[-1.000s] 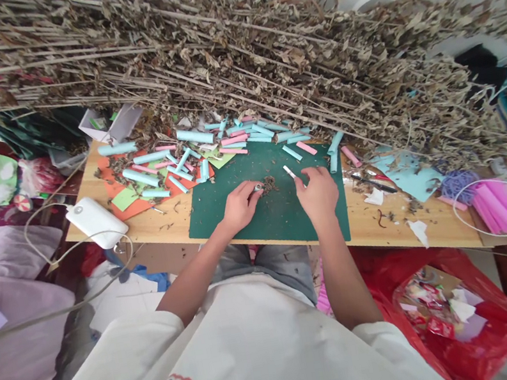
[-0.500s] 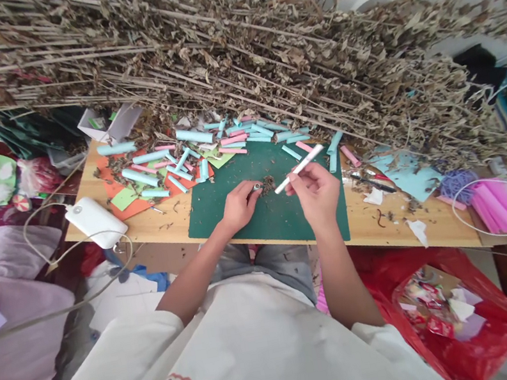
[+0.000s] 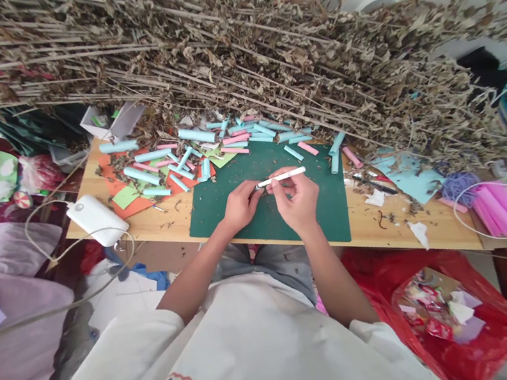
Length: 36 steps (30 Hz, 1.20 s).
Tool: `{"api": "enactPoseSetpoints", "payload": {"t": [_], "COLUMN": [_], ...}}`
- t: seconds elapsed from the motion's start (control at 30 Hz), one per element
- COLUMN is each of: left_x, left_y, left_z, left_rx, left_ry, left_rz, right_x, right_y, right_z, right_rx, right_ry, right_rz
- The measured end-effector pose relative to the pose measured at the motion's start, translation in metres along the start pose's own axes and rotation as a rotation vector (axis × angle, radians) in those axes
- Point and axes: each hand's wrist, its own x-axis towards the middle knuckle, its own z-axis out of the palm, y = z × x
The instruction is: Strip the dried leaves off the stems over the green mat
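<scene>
My right hand (image 3: 298,200) is closed on a white pen (image 3: 288,174), pinched between thumb and fingertips. The pen lies nearly level, its left tip at the fingers of my left hand (image 3: 241,207). That left hand is curled round a small paper tube, of which little more than the end shows at the fingertips. Both hands are over a green cutting mat (image 3: 219,215). Crumbled dried leaf lies on the mat, partly hidden behind the right hand. Beyond it are several rolled blue paper tubes (image 3: 196,136) and pink paper tubes (image 3: 308,148).
A big heap of dried leafy stalks (image 3: 231,57) covers the table's back. At left lie orange paper (image 3: 132,205) and a white power bank (image 3: 97,220) with its cable. On the right are a black pen (image 3: 376,185) and purple yarn (image 3: 460,186). A red bag (image 3: 495,331) holds scraps below.
My right hand has moved left and turned the pen from slanted to nearly level, bringing its tip to the left hand. My left hand has stayed almost in place.
</scene>
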Motion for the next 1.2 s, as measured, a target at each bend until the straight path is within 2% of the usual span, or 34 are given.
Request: {"api": "enactPoseSetpoints", "payload": {"t": [0.17,0.4,0.63,0.8,1.2], "left_x": [0.0,0.0,0.001,0.0,0.0], "left_y": [0.0,0.002,0.001,0.0,0.0], "left_z": [0.0,-0.002,-0.001,0.001,0.001], "left_rx": [-0.009,-0.012,0.0,0.004,0.027], "left_ry": [-0.001,-0.004,0.016,0.027,0.009], "left_rz": [-0.004,0.002,-0.006,0.006,-0.001], "right_x": [0.0,0.004,0.016,0.018,0.017], "right_y": [0.002,0.013,0.006,-0.006,-0.008], "right_z": [-0.001,0.005,0.0,-0.007,-0.007], "right_rx": [-0.189,-0.286,-0.299,-0.304,-0.317], "right_ry": [-0.062,-0.057,-0.168,-0.137,-0.137], "right_rz": [-0.168,-0.305,-0.248,-0.256,-0.266]}}
